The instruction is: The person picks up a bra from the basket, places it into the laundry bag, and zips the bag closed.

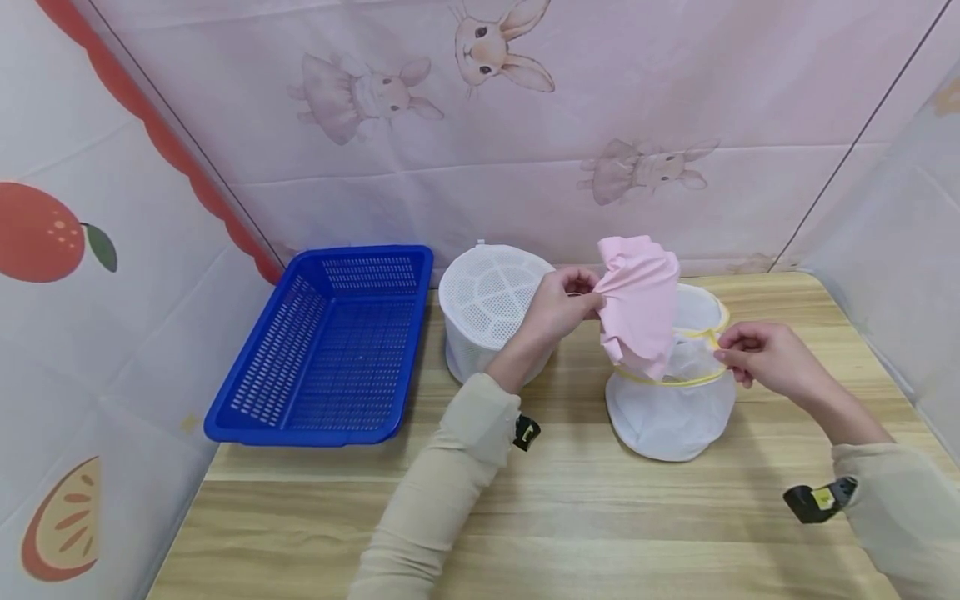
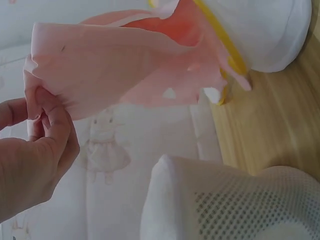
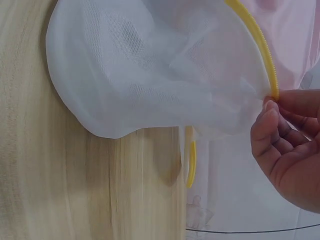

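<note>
Held up by one edge, a pink cloth (image 1: 639,300) is pinched between the thumb and fingers of my left hand (image 1: 566,304). Its lower end hangs at the unzipped mouth of a white mesh laundry bag (image 1: 671,421), overlapping the yellow zipper in the left wrist view. My right hand (image 1: 772,358) pinches the bag's rim at the yellow zipper (image 3: 270,65) on the right side. The bag's lid (image 1: 701,308) is flipped back behind the opening. What kind of garment the cloth is, I cannot tell.
Left of the bag stands another white mesh laundry bag (image 1: 495,296), round and upright, close to my left forearm. Farther left lies a blue plastic basket (image 1: 408,350) with slotted walls. Everything rests on a wooden table (image 1: 570,517), backed by a pink rabbit-print sheet (image 1: 510,133).
</note>
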The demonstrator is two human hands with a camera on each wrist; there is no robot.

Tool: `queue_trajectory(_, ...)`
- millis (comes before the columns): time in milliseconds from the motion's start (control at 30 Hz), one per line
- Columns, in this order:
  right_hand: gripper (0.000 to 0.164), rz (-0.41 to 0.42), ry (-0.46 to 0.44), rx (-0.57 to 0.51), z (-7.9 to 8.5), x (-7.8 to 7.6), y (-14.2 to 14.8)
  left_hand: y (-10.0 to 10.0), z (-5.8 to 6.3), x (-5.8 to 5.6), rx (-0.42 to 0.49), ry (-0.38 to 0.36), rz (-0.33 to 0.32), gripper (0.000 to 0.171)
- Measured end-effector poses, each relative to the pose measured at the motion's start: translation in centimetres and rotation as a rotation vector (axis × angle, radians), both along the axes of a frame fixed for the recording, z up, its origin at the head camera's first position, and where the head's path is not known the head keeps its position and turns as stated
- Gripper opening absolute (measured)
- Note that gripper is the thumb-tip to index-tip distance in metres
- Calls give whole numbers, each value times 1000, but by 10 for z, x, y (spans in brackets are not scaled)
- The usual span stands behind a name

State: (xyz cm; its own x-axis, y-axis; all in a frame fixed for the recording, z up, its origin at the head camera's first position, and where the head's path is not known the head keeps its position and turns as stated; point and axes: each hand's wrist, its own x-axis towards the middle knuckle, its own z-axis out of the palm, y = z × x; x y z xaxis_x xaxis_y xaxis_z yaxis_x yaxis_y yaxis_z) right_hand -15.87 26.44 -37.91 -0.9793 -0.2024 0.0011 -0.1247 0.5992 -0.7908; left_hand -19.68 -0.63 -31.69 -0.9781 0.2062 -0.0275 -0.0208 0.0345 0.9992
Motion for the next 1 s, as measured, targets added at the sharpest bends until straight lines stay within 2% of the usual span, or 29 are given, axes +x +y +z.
queue_trajectory(233,10,20,15,-21,-1,0,-4,11,-16,-1,29,-4,-49,12)
queue_trajectory(533,10,23,17,-20,-4,-1,-7,14,-35,-2,-70,21,-47,12)
queue_trajectory(833,12,-22,40,-48,-8,-2,-8,8,-48,-4,-277,42,-39,9)
queue_trajectory(1000,13,-65,26,-49,-6,-3,-12,6,-54,-5,-357,70,-36,9)
